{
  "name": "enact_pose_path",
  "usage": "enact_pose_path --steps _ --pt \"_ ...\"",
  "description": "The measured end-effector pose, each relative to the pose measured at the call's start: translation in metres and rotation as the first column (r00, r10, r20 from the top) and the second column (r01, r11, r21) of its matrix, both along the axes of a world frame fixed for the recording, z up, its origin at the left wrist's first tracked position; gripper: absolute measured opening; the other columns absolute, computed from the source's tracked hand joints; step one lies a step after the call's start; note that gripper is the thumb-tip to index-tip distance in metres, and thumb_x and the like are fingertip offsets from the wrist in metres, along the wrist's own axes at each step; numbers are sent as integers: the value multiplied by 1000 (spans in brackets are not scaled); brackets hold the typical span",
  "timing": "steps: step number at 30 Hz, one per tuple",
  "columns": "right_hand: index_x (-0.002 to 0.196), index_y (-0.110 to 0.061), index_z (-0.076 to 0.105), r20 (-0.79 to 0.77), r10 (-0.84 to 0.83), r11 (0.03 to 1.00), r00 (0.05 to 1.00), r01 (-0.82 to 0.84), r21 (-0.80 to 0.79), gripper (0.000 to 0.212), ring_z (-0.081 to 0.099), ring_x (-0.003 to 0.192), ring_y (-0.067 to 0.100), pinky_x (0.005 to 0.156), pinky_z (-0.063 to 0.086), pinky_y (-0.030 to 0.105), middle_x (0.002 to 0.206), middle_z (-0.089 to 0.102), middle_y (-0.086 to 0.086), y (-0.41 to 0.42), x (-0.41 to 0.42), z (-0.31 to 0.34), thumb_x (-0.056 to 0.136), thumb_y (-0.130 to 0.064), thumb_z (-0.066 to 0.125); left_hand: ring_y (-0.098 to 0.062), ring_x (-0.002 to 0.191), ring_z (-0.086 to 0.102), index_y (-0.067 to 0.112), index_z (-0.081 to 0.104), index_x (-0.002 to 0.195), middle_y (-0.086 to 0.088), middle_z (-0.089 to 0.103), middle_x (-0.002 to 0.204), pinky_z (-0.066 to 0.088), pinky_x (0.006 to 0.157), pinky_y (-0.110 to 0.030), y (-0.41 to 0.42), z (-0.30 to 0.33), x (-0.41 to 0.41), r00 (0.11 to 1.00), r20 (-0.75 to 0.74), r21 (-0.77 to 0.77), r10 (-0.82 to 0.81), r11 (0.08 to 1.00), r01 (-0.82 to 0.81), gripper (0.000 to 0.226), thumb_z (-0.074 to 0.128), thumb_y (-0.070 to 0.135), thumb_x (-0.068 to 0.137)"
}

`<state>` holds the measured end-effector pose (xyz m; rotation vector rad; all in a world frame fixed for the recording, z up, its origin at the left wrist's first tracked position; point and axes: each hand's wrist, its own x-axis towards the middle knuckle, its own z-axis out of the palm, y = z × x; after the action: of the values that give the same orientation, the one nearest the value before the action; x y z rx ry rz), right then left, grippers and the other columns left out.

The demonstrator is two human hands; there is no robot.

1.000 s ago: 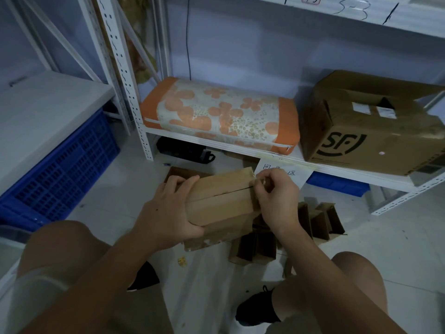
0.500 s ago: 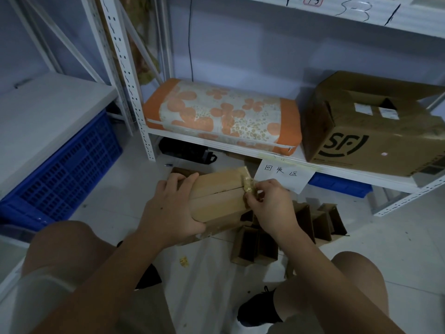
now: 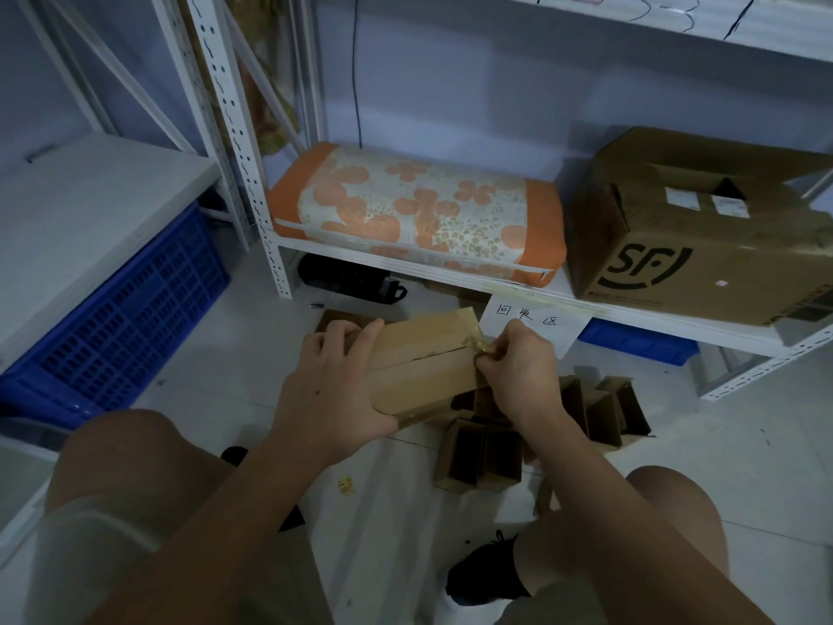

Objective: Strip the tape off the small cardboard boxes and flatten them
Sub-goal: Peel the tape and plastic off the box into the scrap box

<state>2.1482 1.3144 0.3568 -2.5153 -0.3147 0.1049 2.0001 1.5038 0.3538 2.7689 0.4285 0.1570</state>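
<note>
While the small cardboard box was held above the floor in front of the knees, was steadied at its near-left end by the left hand, fingers curled over the top edge and thumb under the front face. Was worked at its right end by the right hand, fingertips pinching a lifted tab of clear tape at the seam between the two top flaps. Judged to be the tape-stripping step, early for this box: flaps closed, seam taped, box not flattened.

Called next for a steady pull of the tab along the seam toward the left hand, at a shallow angle to avoid tearing the tape short, with a firm counter-hold on the box.

Noted on the floor just beyond and below the right hand: several opened small boxes, standing with dark interiors showing, not flattened as far as could be told. Noted a yellowish scrap on the floor between the knees. Noted on the shelf behind: an orange floral cushion, a large SF carton, and a handwritten paper label hanging just behind the right hand. Noted a blue crate at left, well apart. Nothing found in the pull path.
</note>
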Motion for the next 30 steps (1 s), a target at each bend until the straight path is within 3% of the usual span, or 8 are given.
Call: enact_pose_path --steps 3,6,9,13,16,20,24,30 --pt "98 -18 62 0 76 992 997 -76 98 10 60 77 12 63 48 22 84 61 -6 -6 2 3 92 -16 70 -23 129 34 31 22 159 3 29 143 44 76 -33 4 -1 -2 1000 -6 1 14 1000 -14 120 82 64 61" --pt "118 -20 70 57 211 972 976 -215 90 21 62 93 13 81 50 23 103 67 -4 -7 -2 3 97 -23 66 -25 128 35 31 22 159 2 29 142 49 78 -37 7 -1 0 998 -22 -20 54 998 -54 119 81 63 61" --pt "135 -15 65 84 306 942 948 -315 114 38 53 111 10 99 42 22 124 60 -5 -1 -10 0 101 -31 61 -27 126 37 29 25 159 1 31 141 49 78 -38 8 -1 1 996 2 -35 89 995 -89 116 81 60 62" --pt "126 -18 71 165 183 952 969 -217 218 30 55 101 6 97 48 27 114 64 -5 0 -10 -2 100 -29 62 -26 124 38 29 29 157 1 34 139 51 75 -39 10 0 0 995 25 -33 94 995 -93 117 69 71 56" --pt "127 -17 71 173 178 948 969 -216 233 31 56 102 5 94 48 22 118 63 -5 2 -10 -3 97 -26 67 -27 122 40 27 34 155 0 37 137 53 72 -40 11 0 -1 992 87 -30 92 996 -90 116 56 76 52" --pt "113 -14 77 182 99 939 978 -153 308 22 55 93 -2 86 42 4 112 63 -6 4 -10 -2 91 -16 74 -28 121 41 26 36 154 -1 38 136 53 73 -42 9 -1 -2 991 122 -32 63 998 -60 118 75 72 54" --pt "97 -18 73 135 12 944 991 -56 325 6 56 87 0 76 45 16 100 63 -5 7 -7 3 93 -16 68 -28 118 43 26 35 155 0 39 135 56 70 -42 6 -2 -3 989 141 -14 40 999 -38 119 83 68 54" --pt "94 -19 64 106 -3 981 994 -18 194 4 58 82 7 76 56 31 92 61 -6 5 -4 6 93 -19 67 -25 121 40 31 29 156 2 35 136 55 72 -40 1 1 -3 995 91 12 32 999 -33 117 80 68 57"
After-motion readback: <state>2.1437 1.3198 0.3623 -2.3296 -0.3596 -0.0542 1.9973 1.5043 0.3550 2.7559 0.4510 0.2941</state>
